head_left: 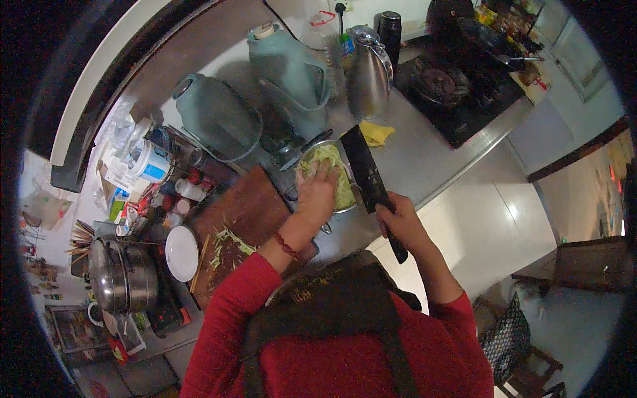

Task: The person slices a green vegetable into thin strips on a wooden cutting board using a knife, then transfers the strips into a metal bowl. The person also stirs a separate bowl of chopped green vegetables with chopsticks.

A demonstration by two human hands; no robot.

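Note:
My left hand [317, 191], with a red bracelet at the wrist, lies on pale green vegetable shreds [344, 191] that fill a round metal pot [347, 208]. Its fingertips are partly sunk among the shreds, so whether they grip any cannot be told. To the right, my right hand [398, 219] is closed around the handle of a black cleaver [366, 171], whose broad blade points away from me beside the pot's rim. Some loose shreds [226, 244] lie on a brown wooden cutting board [249, 199] at the left, along with a pair of chopsticks [200, 263].
A white plate [181, 253] and a steel steamer pot [124, 276] are left of the board. Two green thermos jugs [214, 114], a steel jug [369, 74] and a yellow cloth [376, 133] stand or lie beyond the pot. A black cooktop [448, 94] is at the upper right.

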